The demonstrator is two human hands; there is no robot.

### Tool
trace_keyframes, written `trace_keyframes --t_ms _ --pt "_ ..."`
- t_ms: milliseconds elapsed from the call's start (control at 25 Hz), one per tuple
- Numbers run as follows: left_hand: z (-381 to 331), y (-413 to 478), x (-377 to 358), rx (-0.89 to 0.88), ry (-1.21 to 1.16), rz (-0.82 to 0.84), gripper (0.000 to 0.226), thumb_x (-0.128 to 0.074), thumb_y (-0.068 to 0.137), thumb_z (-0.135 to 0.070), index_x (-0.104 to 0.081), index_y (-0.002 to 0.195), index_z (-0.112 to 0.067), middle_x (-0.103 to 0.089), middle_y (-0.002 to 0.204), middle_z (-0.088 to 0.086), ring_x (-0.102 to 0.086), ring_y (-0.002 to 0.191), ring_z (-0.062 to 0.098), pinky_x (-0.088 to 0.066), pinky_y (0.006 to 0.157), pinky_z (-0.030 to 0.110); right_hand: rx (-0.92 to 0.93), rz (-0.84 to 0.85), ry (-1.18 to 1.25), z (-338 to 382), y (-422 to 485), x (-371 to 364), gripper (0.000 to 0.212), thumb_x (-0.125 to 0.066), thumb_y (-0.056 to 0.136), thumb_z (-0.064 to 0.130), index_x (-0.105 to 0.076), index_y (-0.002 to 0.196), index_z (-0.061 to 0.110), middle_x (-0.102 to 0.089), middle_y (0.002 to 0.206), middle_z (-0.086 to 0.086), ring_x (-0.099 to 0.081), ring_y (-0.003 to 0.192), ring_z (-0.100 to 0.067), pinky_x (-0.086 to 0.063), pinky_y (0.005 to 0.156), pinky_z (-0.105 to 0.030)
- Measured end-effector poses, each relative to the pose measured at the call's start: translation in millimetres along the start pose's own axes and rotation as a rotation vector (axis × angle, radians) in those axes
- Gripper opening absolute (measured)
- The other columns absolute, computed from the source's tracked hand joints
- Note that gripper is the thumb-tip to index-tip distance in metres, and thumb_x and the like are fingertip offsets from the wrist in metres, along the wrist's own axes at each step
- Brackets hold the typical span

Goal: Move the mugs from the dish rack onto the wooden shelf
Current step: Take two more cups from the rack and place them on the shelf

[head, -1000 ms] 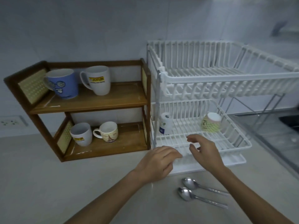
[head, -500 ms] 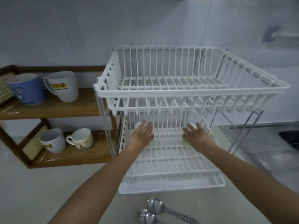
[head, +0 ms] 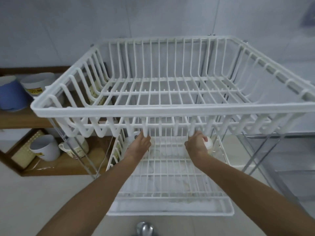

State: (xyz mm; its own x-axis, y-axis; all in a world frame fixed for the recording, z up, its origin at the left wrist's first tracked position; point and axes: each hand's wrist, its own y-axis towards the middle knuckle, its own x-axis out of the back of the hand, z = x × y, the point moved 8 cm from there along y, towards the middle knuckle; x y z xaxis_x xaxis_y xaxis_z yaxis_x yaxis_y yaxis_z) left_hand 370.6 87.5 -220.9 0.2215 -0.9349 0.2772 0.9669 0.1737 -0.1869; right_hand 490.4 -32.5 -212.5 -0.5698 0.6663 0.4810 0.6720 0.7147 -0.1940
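A white two-tier dish rack (head: 119, 108) fills the middle of the view. Both my arms reach into its lower tier under the upper basket. My right hand (head: 196, 143) is wrapped over a pale mug (head: 209, 143) lying at the back right of that tier. My left hand (head: 139, 144) rests on a white mug (head: 135, 134) at the back left, which is mostly hidden by the hand and the basket's front bars. The wooden shelf (head: 23, 120) stands to the left.
The shelf's top board holds a blue mug (head: 10, 96) and a white mug with a yellow label (head: 36, 84). Its lower board holds a white mug (head: 45, 147) and a cream mug (head: 76, 148). A spoon (head: 144, 229) lies on the counter near the front edge.
My head has moved closer to the rack. Both hands have gone from the rack's front edge deep into the lower tier and closed onto the two mugs.
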Motion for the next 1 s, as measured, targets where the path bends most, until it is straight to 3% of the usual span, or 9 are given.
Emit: trace_keyframes --t_ms 80,160,240,280,440,520,640,800,1000 --pt "24 -7 10 0.163 -0.277 -0.061 0.046 -0.063 0.086 -0.015 -0.046 0.128 -0.008 -0.052 0.130 0.014 -0.045 0.123 0.035 -0.033 0.106 0.051 -0.028 0.013 0.112 -15 -2 -3 0.057 -0.067 0.078 0.013 -0.044 0.130 0.012 -0.053 0.126 -0.016 -0.054 0.107 -0.035 -0.043 0.071 -0.036" --pt "59 -28 28 0.395 -0.531 -0.205 0.042 -0.086 0.057 -0.018 -0.069 0.096 -0.015 -0.071 0.095 0.010 -0.067 0.086 0.030 -0.056 0.077 0.041 -0.067 0.042 0.271 -33 -9 -5 0.062 -0.068 0.079 0.019 -0.040 0.134 0.015 -0.055 0.125 -0.011 -0.057 0.106 -0.032 -0.040 0.067 -0.037" --pt "77 -51 39 0.546 -0.747 -0.341 0.055 -0.092 0.025 -0.022 -0.072 0.075 -0.012 -0.069 0.069 0.009 -0.065 0.057 0.028 -0.057 0.054 0.035 -0.103 0.050 0.453 -50 -17 -4 0.082 -0.073 0.074 0.033 -0.029 0.142 0.018 -0.055 0.124 -0.007 -0.059 0.104 -0.029 -0.043 0.069 -0.036" --pt "81 -61 36 0.600 -0.894 -0.346 0.064 -0.093 0.022 -0.028 -0.072 0.079 -0.008 -0.068 0.071 0.012 -0.065 0.057 0.031 -0.057 0.052 0.037 -0.122 0.059 0.596 -55 -22 -4 0.095 -0.074 0.070 0.043 -0.022 0.144 0.019 -0.054 0.124 -0.006 -0.059 0.105 -0.028 -0.044 0.070 -0.035" --pt "68 -91 22 0.617 -1.688 -0.227 0.073 -0.079 0.067 -0.041 -0.048 0.124 -0.008 -0.056 0.116 0.011 -0.056 0.104 0.030 -0.050 0.083 0.038 -0.175 0.079 1.425 -54 -55 -3 0.107 -0.075 0.057 0.057 -0.017 0.141 0.023 -0.057 0.115 -0.004 -0.061 0.099 -0.026 -0.048 0.066 -0.031" --pt "63 -121 25 0.621 -1.987 -0.320 0.063 -0.079 0.069 -0.038 -0.049 0.118 -0.014 -0.058 0.109 0.004 -0.059 0.097 0.021 -0.052 0.077 0.037 -0.140 -0.029 1.790 -44 -76 6 0.094 -0.081 0.056 0.050 -0.027 0.128 0.023 -0.059 0.101 0.003 -0.061 0.088 -0.018 -0.051 0.057 -0.026" --pt "44 -169 30 0.544 -2.433 -0.340 0.048 -0.081 0.070 -0.031 -0.055 0.110 -0.023 -0.070 0.090 -0.007 -0.068 0.080 0.008 -0.057 0.062 0.023 -0.004 -0.145 2.251 -20 -106 16 0.079 -0.090 0.059 0.030 -0.045 0.122 0.018 -0.065 0.108 0.000 -0.066 0.092 -0.014 -0.056 0.059 -0.022" --pt "30 -225 10 0.425 -2.602 -0.353 0.032 -0.077 0.077 -0.014 -0.060 0.100 -0.028 -0.075 0.087 -0.016 -0.070 0.082 0.005 -0.053 0.061 0.014 0.208 -0.178 2.504 16 -143 46 0.077 -0.089 0.051 0.029 -0.054 0.120 0.030 -0.067 0.117 -0.005 -0.067 0.105 -0.019 -0.058 0.075 -0.029" --pt "25 -289 -56 0.584 -2.662 -0.397 0.032 -0.070 0.080 -0.005 -0.055 0.098 -0.027 -0.073 0.084 -0.024 -0.069 0.077 -0.002 -0.052 0.056 0.011 0.392 -0.172 2.570 69 -182 109 0.080 -0.086 0.055 0.018 -0.051 0.126 0.026 -0.066 0.117 -0.003 -0.064 0.110 -0.023 -0.056 0.081 -0.033"
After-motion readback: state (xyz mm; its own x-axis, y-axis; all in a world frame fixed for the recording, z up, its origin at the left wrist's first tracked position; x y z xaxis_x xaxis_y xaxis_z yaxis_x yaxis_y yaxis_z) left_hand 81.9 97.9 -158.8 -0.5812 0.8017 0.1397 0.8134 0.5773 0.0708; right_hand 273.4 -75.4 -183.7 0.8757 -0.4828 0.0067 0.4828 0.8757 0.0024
